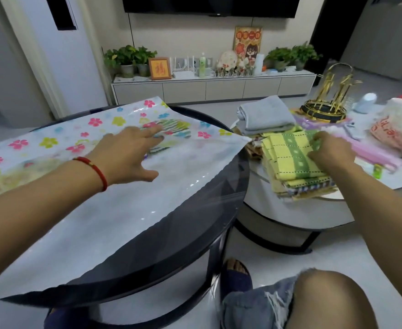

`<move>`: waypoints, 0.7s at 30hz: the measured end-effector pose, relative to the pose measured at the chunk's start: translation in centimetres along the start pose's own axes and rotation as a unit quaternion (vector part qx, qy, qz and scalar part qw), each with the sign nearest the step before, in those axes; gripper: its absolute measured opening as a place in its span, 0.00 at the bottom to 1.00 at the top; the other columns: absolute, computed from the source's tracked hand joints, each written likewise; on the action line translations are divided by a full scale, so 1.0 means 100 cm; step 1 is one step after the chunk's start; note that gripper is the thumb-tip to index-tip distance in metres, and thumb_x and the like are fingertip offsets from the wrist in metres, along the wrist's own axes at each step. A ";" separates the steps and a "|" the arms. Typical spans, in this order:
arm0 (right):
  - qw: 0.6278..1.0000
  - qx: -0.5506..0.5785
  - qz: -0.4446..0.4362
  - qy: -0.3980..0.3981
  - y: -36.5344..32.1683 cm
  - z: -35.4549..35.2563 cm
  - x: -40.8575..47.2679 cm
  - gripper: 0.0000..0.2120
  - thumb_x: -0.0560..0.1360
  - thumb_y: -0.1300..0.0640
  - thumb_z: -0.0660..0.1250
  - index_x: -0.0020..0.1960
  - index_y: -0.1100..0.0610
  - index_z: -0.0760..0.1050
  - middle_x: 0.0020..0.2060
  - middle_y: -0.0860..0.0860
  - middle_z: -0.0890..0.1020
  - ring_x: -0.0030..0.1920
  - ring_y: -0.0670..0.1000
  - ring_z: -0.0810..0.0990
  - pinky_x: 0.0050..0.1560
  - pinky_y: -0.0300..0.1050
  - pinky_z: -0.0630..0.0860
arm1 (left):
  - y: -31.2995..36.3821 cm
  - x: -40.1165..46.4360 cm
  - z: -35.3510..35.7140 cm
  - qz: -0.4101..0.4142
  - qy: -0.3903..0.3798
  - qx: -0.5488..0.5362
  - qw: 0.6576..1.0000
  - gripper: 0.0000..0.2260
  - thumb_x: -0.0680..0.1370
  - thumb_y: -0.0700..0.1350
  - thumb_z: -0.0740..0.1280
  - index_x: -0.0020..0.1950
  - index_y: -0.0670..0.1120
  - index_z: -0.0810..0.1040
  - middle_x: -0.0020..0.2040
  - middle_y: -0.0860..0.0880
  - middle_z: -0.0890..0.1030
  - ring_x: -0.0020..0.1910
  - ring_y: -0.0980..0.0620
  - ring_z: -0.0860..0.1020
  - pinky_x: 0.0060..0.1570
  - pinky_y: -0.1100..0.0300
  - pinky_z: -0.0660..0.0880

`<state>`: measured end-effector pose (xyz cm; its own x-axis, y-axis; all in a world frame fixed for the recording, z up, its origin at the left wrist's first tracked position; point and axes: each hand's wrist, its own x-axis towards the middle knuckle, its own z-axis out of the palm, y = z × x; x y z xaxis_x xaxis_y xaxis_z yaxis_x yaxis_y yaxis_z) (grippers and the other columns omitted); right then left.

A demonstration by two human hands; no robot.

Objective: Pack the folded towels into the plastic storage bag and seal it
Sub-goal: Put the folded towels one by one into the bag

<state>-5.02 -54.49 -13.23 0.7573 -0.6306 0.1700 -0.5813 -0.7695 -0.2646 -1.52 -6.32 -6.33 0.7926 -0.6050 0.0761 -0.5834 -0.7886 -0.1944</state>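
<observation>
Now left hand [126, 154], fingers spread, lies flat on flowered bag [81, 167] covering dark round table [190, 224]; striped towel [171, 131] visible inside bag. Right hand [330, 150] pinches top yellow-green towel [287, 157] on stack at white table's [290, 214] near edge. Grey towel [266, 115] behind.

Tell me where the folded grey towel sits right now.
The grey towel lies right of centre in the head view, on the white table, behind the yellow-green towel and left of the gold rack.
</observation>
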 end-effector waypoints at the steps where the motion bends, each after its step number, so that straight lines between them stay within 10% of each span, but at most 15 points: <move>1: 1.000 0.011 -0.001 -0.011 -0.003 -0.004 0.002 0.24 0.76 0.62 0.72 0.70 0.49 0.75 0.59 0.63 0.82 0.55 0.63 0.79 0.55 0.55 0.79 | -0.005 0.002 -0.005 -0.001 0.009 -0.021 1.000 0.40 0.71 0.63 0.71 0.79 0.52 0.61 0.81 0.57 0.53 0.72 0.44 0.66 0.60 0.41 0.76; 8: 0.948 0.193 0.034 -0.251 -0.026 -0.052 0.003 0.23 0.79 0.72 0.66 0.70 0.54 0.74 0.56 0.63 0.79 0.39 0.59 0.82 0.29 0.47 0.83 | -0.024 0.014 -0.036 -0.020 0.039 -0.052 0.998 0.44 0.69 0.63 0.73 0.79 0.48 0.62 0.82 0.54 0.53 0.71 0.41 0.69 0.67 0.43 0.71; 21: 0.625 0.465 -0.209 -0.592 -0.187 -0.050 -0.106 0.19 0.77 0.69 0.63 0.63 0.59 0.84 0.63 0.62 0.84 0.55 0.61 0.87 0.51 0.53 0.85 | -0.048 0.008 -0.070 0.012 0.015 -0.038 0.999 0.52 0.69 0.59 0.76 0.81 0.47 0.46 0.82 0.53 0.41 0.79 0.44 0.55 0.77 0.50 0.57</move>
<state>-3.65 -33.90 -5.29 0.7947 0.5455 -0.2663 -0.2516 -0.1032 -0.9623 0.62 -3.79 1.50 0.7735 -0.6256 0.1018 -0.6144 -0.7795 -0.1226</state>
